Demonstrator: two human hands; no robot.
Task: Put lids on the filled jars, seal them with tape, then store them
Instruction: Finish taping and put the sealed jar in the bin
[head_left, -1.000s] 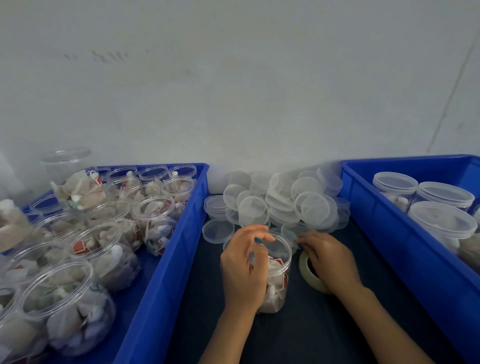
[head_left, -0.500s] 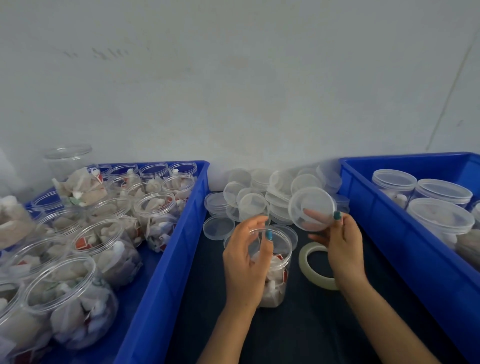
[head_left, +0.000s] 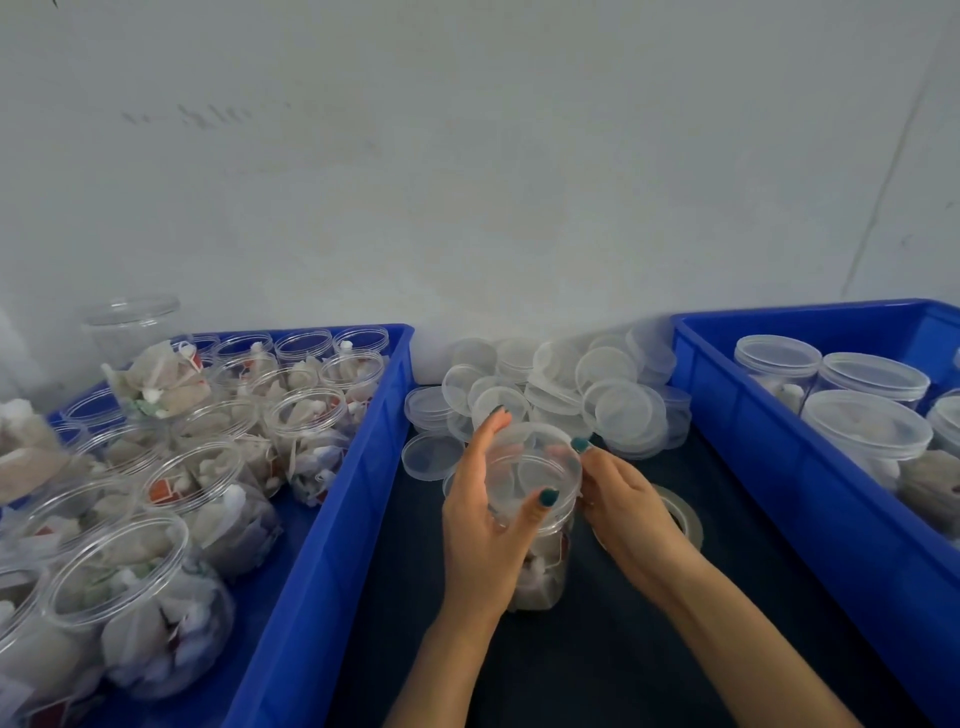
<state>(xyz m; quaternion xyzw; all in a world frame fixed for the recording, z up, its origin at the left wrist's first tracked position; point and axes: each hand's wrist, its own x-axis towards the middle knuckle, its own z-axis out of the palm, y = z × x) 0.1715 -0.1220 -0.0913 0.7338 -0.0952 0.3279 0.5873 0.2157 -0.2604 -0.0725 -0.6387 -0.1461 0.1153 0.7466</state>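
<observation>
A clear filled jar (head_left: 543, 571) stands on the dark surface between two blue bins. A clear lid (head_left: 530, 467) sits on its mouth. My left hand (head_left: 483, 525) is curled round the jar's top and the lid from the left. On the right side, my right hand (head_left: 623, 506) holds the lid's edge, fingertip at the rim. A roll of clear tape (head_left: 680, 514) lies flat just right of the jar, partly hidden by my right hand.
A heap of loose clear lids (head_left: 566, 389) lies against the wall behind the jar. The left blue bin (head_left: 322, 545) holds several open filled jars. The right blue bin (head_left: 810, 493) holds lidded jars. A white wall is close behind.
My right hand picked a lid from the heap, then brought it left and down onto the jar. My left hand stayed round the jar's top. The camera tilted down slightly.
</observation>
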